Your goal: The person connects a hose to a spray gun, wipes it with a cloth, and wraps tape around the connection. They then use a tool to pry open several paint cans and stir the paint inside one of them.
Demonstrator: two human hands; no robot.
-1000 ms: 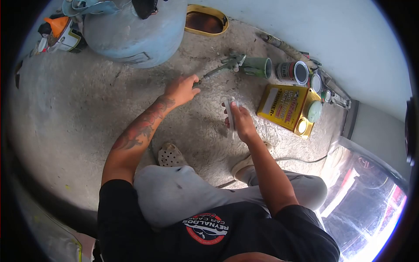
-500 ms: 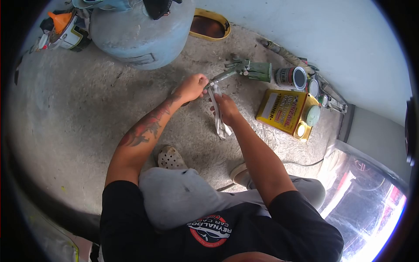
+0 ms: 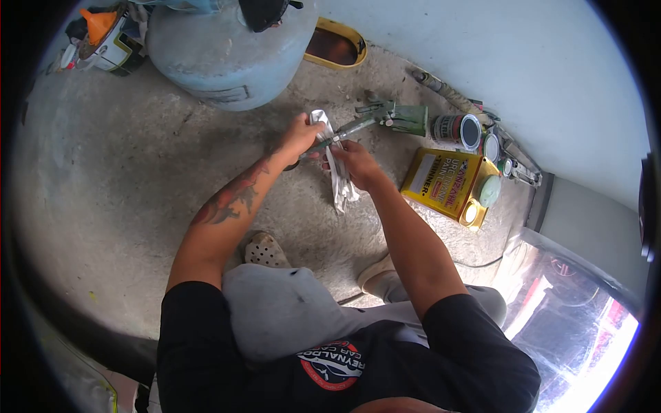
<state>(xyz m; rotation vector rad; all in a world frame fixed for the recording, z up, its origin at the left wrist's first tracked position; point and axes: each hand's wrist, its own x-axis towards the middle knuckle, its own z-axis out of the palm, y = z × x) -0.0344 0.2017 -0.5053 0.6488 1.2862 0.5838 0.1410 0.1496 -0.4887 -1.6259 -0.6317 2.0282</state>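
Observation:
A spray gun (image 3: pixel 358 126) with a green cup (image 3: pixel 412 120) extends from between my hands toward the cans on the right. My left hand (image 3: pixel 298 136) is closed on the upper end of a white cloth (image 3: pixel 321 121), beside the gun's near end. Whether its lower fingers also grip the gun is hidden. My right hand (image 3: pixel 358 165) is closed on the cloth just below the gun, thumb near the gun's metal fitting. The cloth crosses the gun and its crumpled tail hangs beneath my right hand.
A yellow thinner can (image 3: pixel 441 182) and several paint cans (image 3: pixel 454 131) stand along the wall at right. A large blue-grey tank (image 3: pixel 227 62) stands ahead, beside a yellow tub of dark liquid (image 3: pixel 361 54). An orange funnel (image 3: pixel 98 26) sits on a bucket at upper left.
The cloth's upper end has come up over the gun into my left hand's fingers. My left hand has shifted slightly left; my right hand stays close to the gun.

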